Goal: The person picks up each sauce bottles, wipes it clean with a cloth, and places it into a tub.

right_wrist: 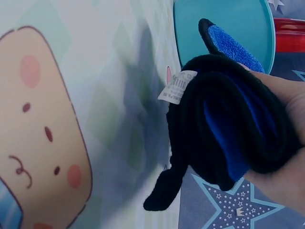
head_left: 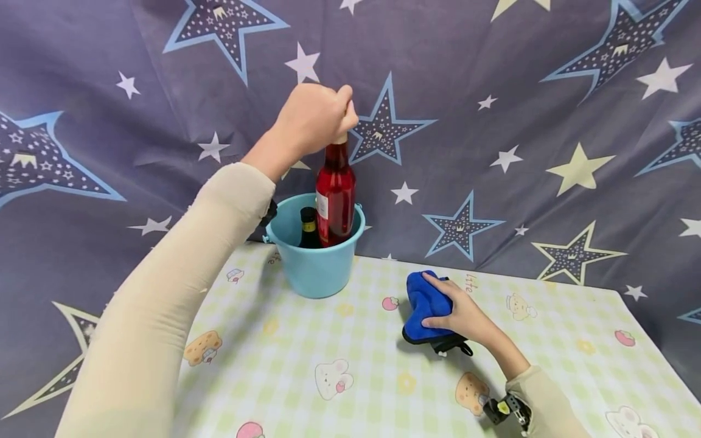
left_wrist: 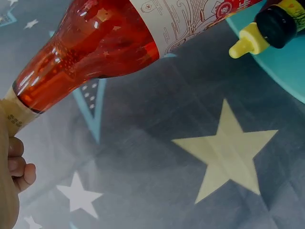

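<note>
My left hand [head_left: 317,118] grips the neck of a red glass bottle [head_left: 335,201] from above. The bottle stands roughly upright with its lower end inside a light blue bucket [head_left: 317,274]; its base is hidden by the rim. Beside it in the bucket is a dark bottle with a black cap [head_left: 308,215]; the left wrist view also shows a yellow nozzle tip [left_wrist: 248,42] there. To the right, my right hand [head_left: 462,310] holds a folded blue cloth [head_left: 429,304] with black edging, low over the table. A white tag [right_wrist: 177,87] and a black loop [right_wrist: 164,191] hang from it.
The table [head_left: 296,365] has a pale green checked cover with cartoon prints. Behind it hangs a dark grey-blue curtain [head_left: 438,158] with stars, close to the back of the bucket. A small device [head_left: 506,407] is strapped to the right wrist.
</note>
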Tool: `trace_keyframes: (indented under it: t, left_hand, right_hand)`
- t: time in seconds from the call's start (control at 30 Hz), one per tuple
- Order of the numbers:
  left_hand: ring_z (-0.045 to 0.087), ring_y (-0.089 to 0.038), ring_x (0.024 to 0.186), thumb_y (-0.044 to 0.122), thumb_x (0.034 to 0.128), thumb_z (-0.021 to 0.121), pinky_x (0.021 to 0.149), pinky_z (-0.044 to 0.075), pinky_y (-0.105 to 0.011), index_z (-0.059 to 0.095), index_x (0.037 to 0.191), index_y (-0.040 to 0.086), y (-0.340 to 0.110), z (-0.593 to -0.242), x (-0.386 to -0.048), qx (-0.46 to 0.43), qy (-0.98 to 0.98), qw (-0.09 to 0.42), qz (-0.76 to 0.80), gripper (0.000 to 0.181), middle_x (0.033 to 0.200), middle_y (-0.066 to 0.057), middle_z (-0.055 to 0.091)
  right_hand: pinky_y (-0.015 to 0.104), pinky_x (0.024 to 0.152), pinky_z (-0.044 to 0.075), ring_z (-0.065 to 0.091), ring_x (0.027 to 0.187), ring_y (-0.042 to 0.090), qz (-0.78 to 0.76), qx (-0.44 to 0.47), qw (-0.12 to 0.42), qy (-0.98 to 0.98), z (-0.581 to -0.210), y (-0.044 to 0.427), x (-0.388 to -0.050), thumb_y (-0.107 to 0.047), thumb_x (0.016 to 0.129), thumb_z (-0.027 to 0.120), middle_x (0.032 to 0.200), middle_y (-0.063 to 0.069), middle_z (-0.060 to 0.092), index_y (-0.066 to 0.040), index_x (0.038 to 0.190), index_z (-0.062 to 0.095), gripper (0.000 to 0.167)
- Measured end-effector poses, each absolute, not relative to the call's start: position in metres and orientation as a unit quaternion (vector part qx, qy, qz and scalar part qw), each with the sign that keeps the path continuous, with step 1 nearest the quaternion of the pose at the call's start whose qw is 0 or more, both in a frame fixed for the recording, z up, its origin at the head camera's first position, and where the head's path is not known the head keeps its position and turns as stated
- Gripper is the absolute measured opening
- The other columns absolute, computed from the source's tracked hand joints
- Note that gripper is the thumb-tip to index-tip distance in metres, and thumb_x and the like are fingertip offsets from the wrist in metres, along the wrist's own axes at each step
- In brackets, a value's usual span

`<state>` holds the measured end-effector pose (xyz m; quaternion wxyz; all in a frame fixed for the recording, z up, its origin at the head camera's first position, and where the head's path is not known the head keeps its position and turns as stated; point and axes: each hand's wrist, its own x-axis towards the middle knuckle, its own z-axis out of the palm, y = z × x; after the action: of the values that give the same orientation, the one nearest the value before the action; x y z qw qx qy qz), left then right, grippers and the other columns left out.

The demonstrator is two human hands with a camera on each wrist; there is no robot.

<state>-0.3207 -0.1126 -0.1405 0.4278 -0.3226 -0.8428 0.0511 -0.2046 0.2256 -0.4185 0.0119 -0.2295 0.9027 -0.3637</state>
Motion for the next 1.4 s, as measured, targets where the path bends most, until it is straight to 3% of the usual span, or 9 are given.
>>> trace_keyframes:
  t: [0.13, 0.37, 0.57, 0.9, 1.4]
  left_hand:
    - [0.036, -0.022, 0.046, 0.012, 0.0990, 0.045, 0.050, 0.043, -0.042, 0.055, 0.080, 0.000, -0.113, -0.153, -0.323, -0.334, -0.842, 0.422, 0.049, 0.024, 0.055, -0.001, 0.030]
    - [0.025, -0.017, 0.045, 0.012, 0.0970, 0.044, 0.047, 0.030, -0.036, 0.051, 0.075, 0.002, -0.113, -0.176, -0.328, -0.348, -0.841, 0.414, 0.035, 0.025, 0.054, -0.001, 0.028]
    - [0.025, -0.016, 0.046, 0.012, 0.0970, 0.044, 0.048, 0.026, -0.033, 0.052, 0.075, 0.002, -0.108, -0.185, -0.332, -0.359, -0.840, 0.406, 0.034, 0.025, 0.054, 0.000, 0.029]
    - [0.028, -0.017, 0.047, 0.013, 0.0988, 0.043, 0.049, 0.027, -0.034, 0.051, 0.077, 0.003, -0.105, -0.181, -0.334, -0.334, -0.858, 0.389, 0.026, 0.025, 0.054, -0.001, 0.030]
    - [0.031, -0.018, 0.047, 0.014, 0.0988, 0.046, 0.048, 0.027, -0.033, 0.053, 0.080, 0.003, -0.109, -0.216, -0.347, -0.332, -0.880, 0.338, 0.040, 0.023, 0.054, 0.001, 0.029]
  right_hand:
    - [0.064, 0.099, 0.047, 0.056, 0.122, 0.047, -0.363, -0.232, 0.015, 0.902, -0.419, 0.225, -0.205, -0.021, 0.081, 0.088, 0.139, 0.031, 0.051, -0.009, 0.155, 0.041, 0.089]
    - [0.065, 0.100, 0.046, 0.056, 0.122, 0.046, -0.365, -0.228, 0.020, 0.903, -0.423, 0.224, -0.204, -0.021, 0.081, 0.088, 0.138, 0.030, 0.052, -0.010, 0.155, 0.042, 0.088]
    - [0.064, 0.101, 0.046, 0.055, 0.123, 0.046, -0.366, -0.227, 0.027, 0.902, -0.426, 0.221, -0.207, -0.021, 0.081, 0.088, 0.139, 0.030, 0.051, -0.009, 0.155, 0.041, 0.089]
    - [0.064, 0.101, 0.046, 0.056, 0.123, 0.046, -0.362, -0.239, 0.018, 0.901, -0.419, 0.219, -0.216, -0.016, 0.080, 0.088, 0.138, 0.031, 0.052, -0.006, 0.154, 0.042, 0.089]
    - [0.064, 0.100, 0.047, 0.055, 0.122, 0.046, -0.374, -0.242, 0.032, 0.895, -0.424, 0.211, -0.217, -0.018, 0.081, 0.087, 0.138, 0.030, 0.052, -0.007, 0.155, 0.041, 0.088]
